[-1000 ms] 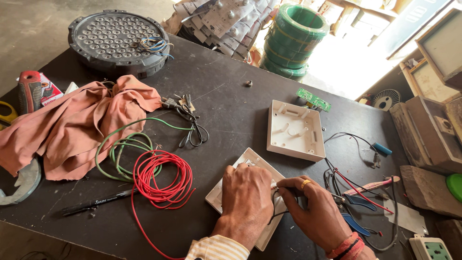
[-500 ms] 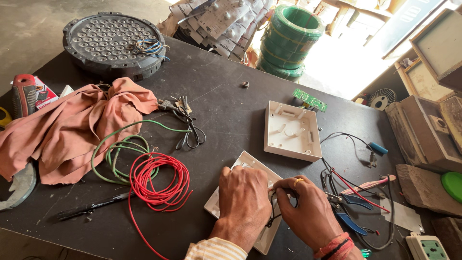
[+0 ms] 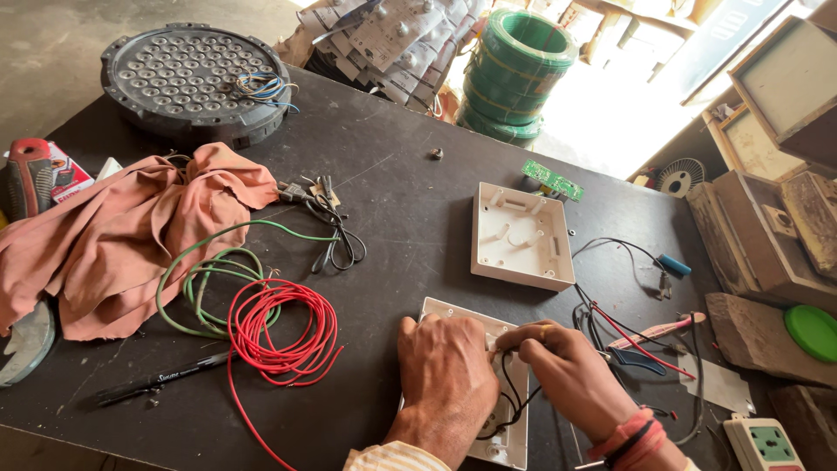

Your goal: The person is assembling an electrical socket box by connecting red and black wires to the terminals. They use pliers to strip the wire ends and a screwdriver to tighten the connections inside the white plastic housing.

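Two bare hands are working on a white plastic switch plate [image 3: 514,397] lying at the near edge of a dark worktable [image 3: 401,183].

Left hand [image 3: 445,371] is pressing flat on the plate, fingers together; right hand [image 3: 567,371] is pinching thin black wires [image 3: 510,397] at its back. Wiring is looking part done, with loose ends trailing. Its square white back box [image 3: 521,235] is sitting empty beyond. Glossy red wire coil [image 3: 283,327], green wire coil [image 3: 209,288] and a crumpled pink cloth [image 3: 113,235] are lying to the left.
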